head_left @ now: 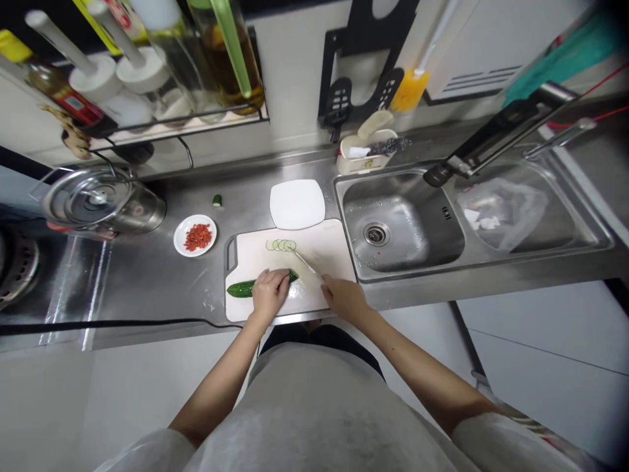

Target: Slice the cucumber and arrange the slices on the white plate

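Note:
A green cucumber (240, 289) lies across the lower part of a white cutting board (339, 252). My left hand (270, 290) is closed over the cucumber near its right end, fingers curled on top. In my right hand (343, 296) is a kitchen knife (308, 265), its handle wrapped by the fingers and its blade pointing up and left, beside the cucumber's cut end. Several thin cucumber slices (281, 245) lie overlapping in a row on the board above the blade. A short cucumber end piece (217, 200) sits on the steel counter.
Behind the board lies a white square plate (297, 204). Left of it stands a small plate (180, 244) of red bits, then a lidded steel pot (142, 208). A double sink (407, 223) with a faucet (496, 144) is on the right. A bottle rack (196, 121) hangs above.

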{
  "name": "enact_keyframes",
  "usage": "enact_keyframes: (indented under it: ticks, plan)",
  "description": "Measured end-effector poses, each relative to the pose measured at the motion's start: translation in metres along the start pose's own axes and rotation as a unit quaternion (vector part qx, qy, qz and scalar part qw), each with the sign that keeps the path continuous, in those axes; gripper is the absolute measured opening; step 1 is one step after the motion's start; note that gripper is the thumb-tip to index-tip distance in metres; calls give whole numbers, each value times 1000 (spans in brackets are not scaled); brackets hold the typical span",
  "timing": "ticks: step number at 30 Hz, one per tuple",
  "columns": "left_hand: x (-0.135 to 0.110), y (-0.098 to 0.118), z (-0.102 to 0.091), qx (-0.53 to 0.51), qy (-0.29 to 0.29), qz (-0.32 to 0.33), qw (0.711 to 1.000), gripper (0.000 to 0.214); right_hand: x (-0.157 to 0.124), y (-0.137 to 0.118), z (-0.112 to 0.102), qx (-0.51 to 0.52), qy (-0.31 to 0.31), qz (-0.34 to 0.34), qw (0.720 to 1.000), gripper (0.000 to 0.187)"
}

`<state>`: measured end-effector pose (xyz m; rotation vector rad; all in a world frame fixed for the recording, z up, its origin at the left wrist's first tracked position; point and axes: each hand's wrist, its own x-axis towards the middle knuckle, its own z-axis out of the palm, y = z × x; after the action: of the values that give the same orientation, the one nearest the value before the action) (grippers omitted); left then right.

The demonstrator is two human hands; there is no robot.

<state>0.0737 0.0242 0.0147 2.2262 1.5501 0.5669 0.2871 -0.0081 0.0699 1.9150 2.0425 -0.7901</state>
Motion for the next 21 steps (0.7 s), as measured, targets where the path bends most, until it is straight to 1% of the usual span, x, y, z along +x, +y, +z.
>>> enact_keyframes:
  ticks: [4, 8, 10, 13, 15, 16, 17, 19, 21]
  plan:
    - [15, 2, -8, -20, -41, -48, 998, 25, -5, 22, 1, -11, 48, 32, 998, 40]
    - [24, 3, -13, -11, -65, -80, 995, 27, -10, 32, 6, -31, 118, 34, 992, 42]
    - [27, 2, -14, -8, -62, -92, 994, 28, -12, 33, 8, -38, 144, 32, 988, 45]
    - [32, 4, -17, -26, -26, -114, 993, 33, -15, 33, 10, -47, 169, 28, 984, 44]
    - [40, 11, -21, -50, -11, -100, 994, 35, -16, 35, 10, -58, 181, 23, 982, 42]
    - [45, 16, -23, -60, -18, -81, 995, 35, -17, 35, 9, -65, 185, 20, 980, 42]
    - [50, 23, -25, -66, -42, -51, 996, 35, -19, 36, 8, -73, 189, 16, 979, 42]
    - [60, 38, -26, -53, -108, 1, 993, 32, -22, 39, 6, -87, 197, 1, 977, 43]
    - [68, 53, -24, -38, -163, 18, 986, 27, -25, 42, 5, -96, 204, -11, 974, 43]
